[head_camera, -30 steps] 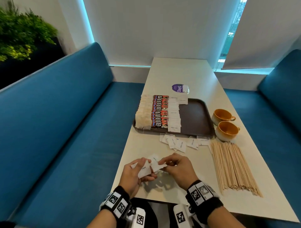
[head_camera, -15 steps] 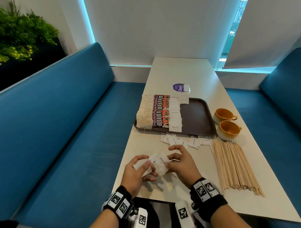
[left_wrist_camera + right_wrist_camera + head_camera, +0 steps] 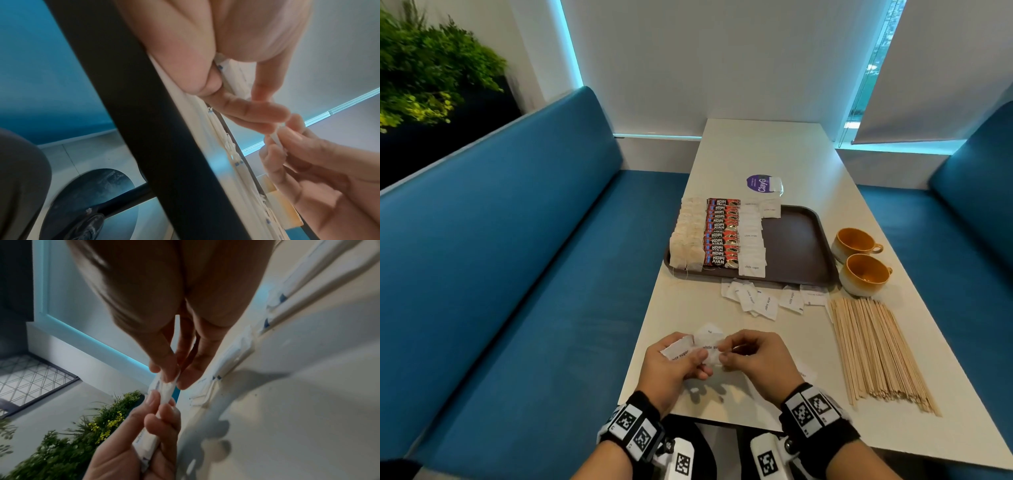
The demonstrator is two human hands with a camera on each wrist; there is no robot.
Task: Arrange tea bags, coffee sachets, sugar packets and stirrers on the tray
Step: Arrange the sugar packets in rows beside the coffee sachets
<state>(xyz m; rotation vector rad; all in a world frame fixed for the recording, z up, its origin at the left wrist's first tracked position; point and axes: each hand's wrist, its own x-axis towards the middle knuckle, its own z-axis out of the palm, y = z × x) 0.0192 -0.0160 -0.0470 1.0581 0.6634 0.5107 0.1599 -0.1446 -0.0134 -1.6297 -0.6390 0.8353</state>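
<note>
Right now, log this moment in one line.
both hands hold sugar packets | tray: tea, coffee, sugar rows | stirrers on table

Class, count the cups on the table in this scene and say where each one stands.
2. Both stand on the table, just right of the tray: the farther cup beside the tray's right edge, the nearer cup by its near right corner, above the stirrers. None seems hidden.
</note>
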